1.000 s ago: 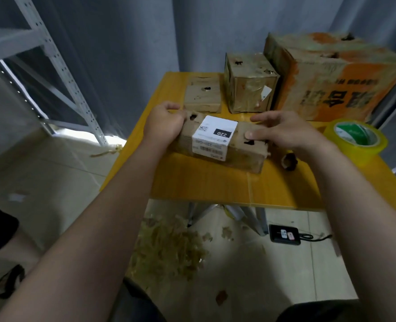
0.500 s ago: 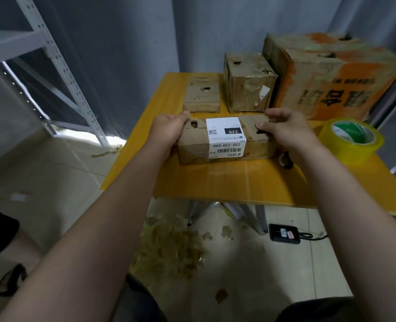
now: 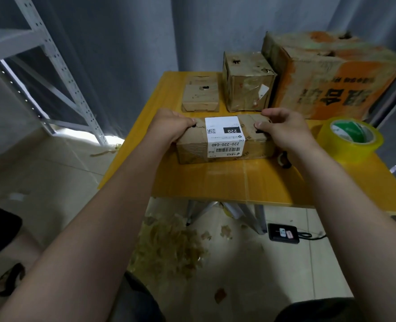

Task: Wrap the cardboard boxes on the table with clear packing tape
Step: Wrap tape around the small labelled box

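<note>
A worn cardboard box with a white barcode label (image 3: 223, 140) lies on the yellow table (image 3: 227, 182), its label side turned toward me. My left hand (image 3: 171, 125) grips the box's left end, thumb on the top edge. My right hand (image 3: 283, 129) grips its right end with curled fingers over the top. A roll of yellowish clear packing tape (image 3: 351, 138) lies flat on the table to the right of my right hand.
Behind the held box stand a flat small box (image 3: 200, 96), a cube-shaped box (image 3: 248, 82) and a large orange-printed carton (image 3: 331, 75). A metal shelf frame (image 3: 53, 66) is at left. Tape scraps (image 3: 169, 247) and a black device (image 3: 284, 232) lie on the floor.
Both hands have turned the labelled box from lying skewed to square with the table edge and tipped its label side toward me. My right hand went from flat on top to gripping the end.
</note>
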The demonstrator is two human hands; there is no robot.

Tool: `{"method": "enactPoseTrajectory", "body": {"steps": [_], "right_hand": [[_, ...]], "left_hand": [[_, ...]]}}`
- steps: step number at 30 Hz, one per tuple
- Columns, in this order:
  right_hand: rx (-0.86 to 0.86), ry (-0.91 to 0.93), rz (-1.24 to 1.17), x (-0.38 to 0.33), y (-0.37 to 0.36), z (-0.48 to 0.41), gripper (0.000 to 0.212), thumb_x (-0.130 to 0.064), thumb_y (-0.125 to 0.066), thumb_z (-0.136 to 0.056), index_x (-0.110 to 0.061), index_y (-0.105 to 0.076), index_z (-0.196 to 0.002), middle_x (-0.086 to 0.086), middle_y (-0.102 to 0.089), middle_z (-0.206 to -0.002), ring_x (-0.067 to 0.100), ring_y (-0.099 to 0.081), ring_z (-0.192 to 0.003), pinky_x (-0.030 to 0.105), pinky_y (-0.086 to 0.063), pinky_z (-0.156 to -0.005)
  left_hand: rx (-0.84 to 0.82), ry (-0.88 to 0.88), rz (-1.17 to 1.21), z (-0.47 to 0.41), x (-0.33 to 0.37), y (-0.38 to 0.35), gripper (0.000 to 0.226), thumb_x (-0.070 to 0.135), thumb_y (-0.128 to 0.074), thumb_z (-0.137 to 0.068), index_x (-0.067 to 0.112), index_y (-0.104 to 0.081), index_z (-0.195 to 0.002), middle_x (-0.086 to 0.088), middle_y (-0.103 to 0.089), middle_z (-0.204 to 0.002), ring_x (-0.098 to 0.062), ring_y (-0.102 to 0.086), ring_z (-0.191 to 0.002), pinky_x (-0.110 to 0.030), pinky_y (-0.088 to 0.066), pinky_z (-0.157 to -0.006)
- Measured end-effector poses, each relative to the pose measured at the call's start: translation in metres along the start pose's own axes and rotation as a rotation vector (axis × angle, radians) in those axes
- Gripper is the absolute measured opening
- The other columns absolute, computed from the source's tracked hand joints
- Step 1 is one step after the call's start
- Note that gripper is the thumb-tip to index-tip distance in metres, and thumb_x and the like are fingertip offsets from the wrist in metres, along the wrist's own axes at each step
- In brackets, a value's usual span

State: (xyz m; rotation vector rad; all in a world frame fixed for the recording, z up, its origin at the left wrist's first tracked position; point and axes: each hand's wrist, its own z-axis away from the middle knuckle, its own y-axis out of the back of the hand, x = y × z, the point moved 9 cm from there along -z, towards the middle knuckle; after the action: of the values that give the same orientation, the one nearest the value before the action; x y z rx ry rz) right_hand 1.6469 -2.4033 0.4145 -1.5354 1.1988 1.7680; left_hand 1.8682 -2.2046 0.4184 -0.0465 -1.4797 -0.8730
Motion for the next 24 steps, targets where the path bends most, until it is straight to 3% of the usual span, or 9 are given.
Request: {"method": "enactPoseTrajectory", "body": {"steps": [4,6,10,14,17,19,21,24], "right_hand": [[0.01,-0.003,0.003,0.0,0.0,0.001,0.037,-0.021,-0.078,-0.092,-0.022,-0.067,-0.128,-0.003,-0.064,-0.12,0.002,-0.059,-0.091,0.011,-0.043,-0.06],[0.013,-0.017,0.025,0.0,0.002,0.002,0.04,-0.023,-0.08,-0.09,-0.024,-0.064,-0.127,-0.001,-0.063,-0.121,0.009,-0.06,-0.095,0.018,-0.044,-0.064],[-0.034,-0.084,0.116,0.0,0.007,0.003,0.05,-0.031,-0.084,-0.08,-0.025,-0.055,-0.121,0.001,-0.067,-0.102,0.015,-0.064,-0.086,0.031,-0.049,-0.065],[-0.099,-0.07,0.213,-0.009,0.004,0.011,0.035,-0.031,-0.081,-0.083,-0.02,-0.064,-0.111,0.005,-0.073,-0.091,0.018,-0.064,-0.072,0.033,-0.051,-0.058],[-0.11,-0.058,0.288,-0.015,0.004,0.019,0.03,-0.032,-0.079,-0.088,-0.019,-0.064,-0.11,0.002,-0.071,-0.089,0.016,-0.065,-0.069,0.034,-0.054,-0.058],[-0.117,-0.016,0.333,-0.019,0.002,0.023,0.034,-0.033,-0.08,-0.089,-0.023,-0.065,-0.118,0.001,-0.07,-0.103,0.019,-0.069,-0.085,0.04,-0.062,-0.073],[-0.146,0.04,0.295,-0.026,-0.005,0.029,0.045,-0.03,-0.081,-0.089,-0.027,-0.065,-0.13,-0.002,-0.065,-0.122,0.02,-0.068,-0.105,0.044,-0.06,-0.092],[-0.137,0.103,0.235,-0.036,-0.006,0.035,0.045,-0.028,-0.077,-0.093,-0.026,-0.064,-0.136,-0.005,-0.063,-0.131,0.018,-0.064,-0.115,0.039,-0.059,-0.093]], "left_hand": [[0.057,0.001,-0.011,-0.003,-0.006,0.003,0.024,0.044,-0.083,-0.083,0.025,-0.07,-0.078,0.003,-0.073,-0.093,-0.023,-0.069,-0.099,-0.041,-0.058,-0.093],[0.134,-0.035,-0.026,-0.003,-0.007,0.01,0.026,0.052,-0.077,-0.085,0.027,-0.071,-0.084,0.006,-0.072,-0.097,-0.025,-0.069,-0.102,-0.046,-0.057,-0.095],[0.198,-0.087,0.027,-0.008,-0.002,0.022,0.036,0.058,-0.059,-0.087,0.024,-0.069,-0.095,0.0,-0.077,-0.096,-0.03,-0.073,-0.096,-0.052,-0.058,-0.093],[0.162,-0.107,-0.122,0.005,0.021,0.017,0.05,0.047,-0.067,-0.088,0.026,-0.057,-0.133,-0.001,-0.071,-0.121,-0.026,-0.067,-0.114,-0.044,-0.052,-0.103],[0.214,-0.209,-0.308,0.023,0.036,0.011,0.041,0.04,-0.064,-0.096,0.025,-0.059,-0.133,-0.002,-0.056,-0.138,-0.03,-0.051,-0.13,-0.032,-0.037,-0.107],[0.228,-0.37,-0.373,0.044,0.056,0.006,0.03,0.039,-0.067,-0.093,0.031,-0.066,-0.122,0.004,-0.058,-0.131,-0.028,-0.05,-0.128,-0.028,-0.032,-0.099],[0.109,-0.535,-0.358,0.063,0.077,-0.008,0.025,0.037,-0.075,-0.09,0.036,-0.07,-0.114,0.015,-0.061,-0.12,-0.013,-0.053,-0.119,-0.029,-0.038,-0.099],[-0.143,-0.61,-0.412,0.085,0.082,-0.036,0.041,0.04,-0.083,-0.083,0.038,-0.069,-0.122,0.015,-0.053,-0.133,-0.006,-0.044,-0.125,-0.033,-0.039,-0.101]]}}
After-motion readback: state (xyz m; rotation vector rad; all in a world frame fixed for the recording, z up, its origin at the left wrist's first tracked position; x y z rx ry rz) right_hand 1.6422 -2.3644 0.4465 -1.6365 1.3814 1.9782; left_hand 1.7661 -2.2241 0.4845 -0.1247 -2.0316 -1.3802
